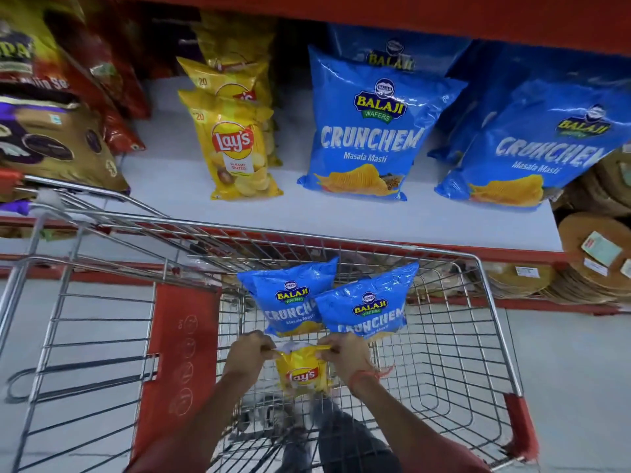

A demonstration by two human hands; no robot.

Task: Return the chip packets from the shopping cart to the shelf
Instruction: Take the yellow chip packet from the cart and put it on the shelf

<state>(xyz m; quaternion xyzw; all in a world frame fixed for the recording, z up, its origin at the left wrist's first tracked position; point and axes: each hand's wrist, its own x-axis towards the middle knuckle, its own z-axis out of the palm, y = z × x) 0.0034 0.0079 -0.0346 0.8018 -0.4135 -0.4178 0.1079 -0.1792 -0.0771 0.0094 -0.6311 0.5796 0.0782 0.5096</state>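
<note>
A small yellow Lay's packet (302,372) hangs inside the wire shopping cart (491,322), held by its top edge. My left hand (249,349) pinches its left corner and my right hand (346,353) pinches its right corner. Just beyond my hands, two blue Balaji Crunchem packets (290,298) (367,308) lie side by side in the cart, overlapping. The white shelf (191,203) runs right behind the cart. On it stand yellow Lay's packets (235,151) and blue Crunchem packets (368,131).
Another blue Crunchem stack (532,148) leans at the shelf's right. Red and gold-purple snack bags (58,141) crowd the left. Round brown stacks (590,254) sit at the far right. The cart's red child-seat flap (181,353) stands left of my hands. A red shelf edge (375,15) overhangs above.
</note>
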